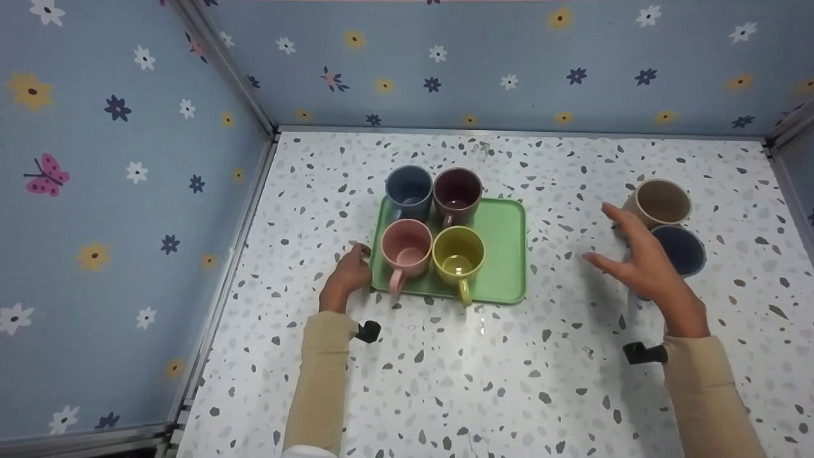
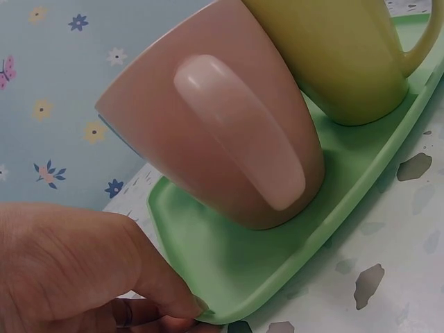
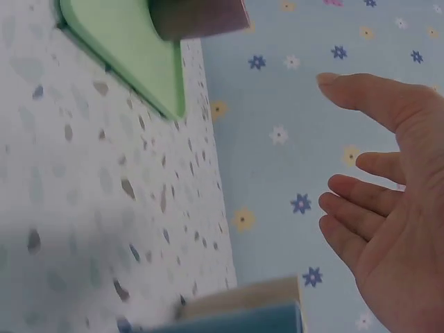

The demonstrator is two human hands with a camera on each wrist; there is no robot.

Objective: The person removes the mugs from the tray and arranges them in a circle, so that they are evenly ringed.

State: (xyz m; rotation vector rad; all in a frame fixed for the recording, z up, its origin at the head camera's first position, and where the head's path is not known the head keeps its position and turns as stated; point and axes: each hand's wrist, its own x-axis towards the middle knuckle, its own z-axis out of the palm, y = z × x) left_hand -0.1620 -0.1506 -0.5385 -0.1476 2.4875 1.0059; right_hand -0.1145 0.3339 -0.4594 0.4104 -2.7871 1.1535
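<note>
We are steadying the green tray (image 1: pixel 505 254) on the bench (image 1: pixel 445 381), left hand (image 1: pixel 348 275) pinching its near-left corner, fingers (image 2: pixel 184 302) curled on the rim beside the pink mug (image 1: pixel 406 250). Right hand (image 1: pixel 642 264) is hovering, fingers (image 3: pixel 361 201) spread and empty, nearing the beige mug (image 1: pixel 661 202) and dark blue mug (image 1: pixel 683 249). We judge best: keep holding the tray flat, grasp the mug body squarely.

This looks like a small staged recording booth, not a lived-in room. A white speckled terrazzo-pattern tabletop (image 1: pixel 572 381) is boxed in on the left, far and right sides by upright panels covered in pale blue wallpaper with printed flowers and a pink butterfly (image 1: pixel 95 159). Bare grey metal frame rails (image 1: pixel 222 60) join the panels at the corners and along the tabletop's edges.
</note>
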